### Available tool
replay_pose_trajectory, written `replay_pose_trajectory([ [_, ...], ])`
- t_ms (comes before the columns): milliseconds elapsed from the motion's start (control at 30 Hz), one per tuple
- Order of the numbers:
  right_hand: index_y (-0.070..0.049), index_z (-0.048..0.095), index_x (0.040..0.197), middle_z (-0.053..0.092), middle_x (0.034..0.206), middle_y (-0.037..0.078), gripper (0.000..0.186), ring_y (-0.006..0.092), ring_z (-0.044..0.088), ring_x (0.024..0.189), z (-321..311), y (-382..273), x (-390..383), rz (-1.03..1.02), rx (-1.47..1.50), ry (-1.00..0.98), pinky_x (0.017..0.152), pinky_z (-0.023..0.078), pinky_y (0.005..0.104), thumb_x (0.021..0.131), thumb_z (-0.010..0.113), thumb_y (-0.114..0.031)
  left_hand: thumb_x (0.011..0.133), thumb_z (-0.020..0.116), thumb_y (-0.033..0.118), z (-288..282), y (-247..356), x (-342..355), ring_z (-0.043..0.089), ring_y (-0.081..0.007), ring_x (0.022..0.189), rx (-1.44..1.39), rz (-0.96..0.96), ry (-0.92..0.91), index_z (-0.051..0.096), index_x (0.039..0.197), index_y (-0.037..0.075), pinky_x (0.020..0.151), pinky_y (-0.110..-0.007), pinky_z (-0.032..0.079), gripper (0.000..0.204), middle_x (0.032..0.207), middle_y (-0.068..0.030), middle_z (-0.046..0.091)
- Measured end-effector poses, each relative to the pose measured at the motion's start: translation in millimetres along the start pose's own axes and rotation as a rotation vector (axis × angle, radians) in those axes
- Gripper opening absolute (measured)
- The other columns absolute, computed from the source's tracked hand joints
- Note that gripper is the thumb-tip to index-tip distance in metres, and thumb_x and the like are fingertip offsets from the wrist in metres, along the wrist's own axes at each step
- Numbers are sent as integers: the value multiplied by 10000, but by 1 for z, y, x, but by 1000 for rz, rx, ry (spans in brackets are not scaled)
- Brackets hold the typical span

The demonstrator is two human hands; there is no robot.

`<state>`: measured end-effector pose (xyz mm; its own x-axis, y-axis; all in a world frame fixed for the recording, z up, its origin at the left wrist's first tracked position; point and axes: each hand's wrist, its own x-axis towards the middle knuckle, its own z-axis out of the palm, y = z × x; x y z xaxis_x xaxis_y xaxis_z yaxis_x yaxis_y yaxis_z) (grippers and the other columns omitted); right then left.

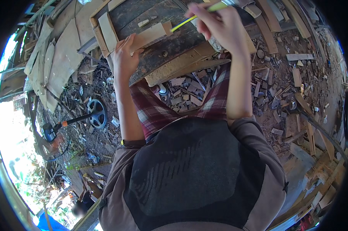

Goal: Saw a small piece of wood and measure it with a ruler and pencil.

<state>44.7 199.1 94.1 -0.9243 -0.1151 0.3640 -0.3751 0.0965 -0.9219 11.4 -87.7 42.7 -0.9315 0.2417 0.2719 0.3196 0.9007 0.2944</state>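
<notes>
Your left hand [126, 54] lies over the left end of a pale wooden board [150, 37], upper centre of the frame, its fingers and thumb spread; you can't tell from here how firmly it grips. Your right hand [218, 27], right of it near the top edge, is closed around a slim yellow tool [183, 23], its tip pointing down and left, near the board's right end. The board is above a dark worktop [133, 15], with a small wood offcut [143, 23] just above it and a wooden frame [104, 50] to its left. Below the worktop, your plaid trousers [217, 86] flank scattered wood scraps [185, 96]. Farther out, a black spoked disc [97, 113] on a shaft lies at centre left, and long planks [267, 29] fill the upper right.
</notes>
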Motion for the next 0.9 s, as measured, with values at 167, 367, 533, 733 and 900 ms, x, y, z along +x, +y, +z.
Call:
replay_pose_trajectory([
  [167,69,609,704,542,556,190,440,246,571,485,29,1,42,-93,-485,176,477,412,355,997,558,-254,761,758,142,7,-6,2,574,-316,1165,-31,140,37,567,1356,259,1002,-413,461,636,1238,-137,639],
  [367,71,570,657,533,553,199,468,285,546,446,43,18,48,-226,-508,217,448,388,391,996,560,-251,740,762,90,9,-7,1,574,-323,1164,-76,117,40,585,1337,244,1009,-420,460,642,1246,-130,639],
  [533,59,571,663,542,559,202,466,327,578,483,48,21,48,-195,-512,189,450,404,406,996,552,-266,722,769,82,11,-8,0,568,-298,1108,-40,150,78,612,1301,165,978,-396,462,606,1199,-101,653],
  [733,39,586,675,562,577,211,485,348,618,536,50,21,37,-96,-624,204,458,443,423,1005,520,-311,727,768,83,11,-4,1,561,-311,1133,-49,125,67,613,1297,171,990,-403,457,597,1214,-103,650],
  [900,30,596,669,566,574,207,477,347,617,529,53,17,28,-125,-686,230,457,444,421,1005,515,-299,724,767,77,12,-7,0,555,-322,1147,-44,118,66,615,1295,170,1002,-412,448,598,1213,-108,651],
])
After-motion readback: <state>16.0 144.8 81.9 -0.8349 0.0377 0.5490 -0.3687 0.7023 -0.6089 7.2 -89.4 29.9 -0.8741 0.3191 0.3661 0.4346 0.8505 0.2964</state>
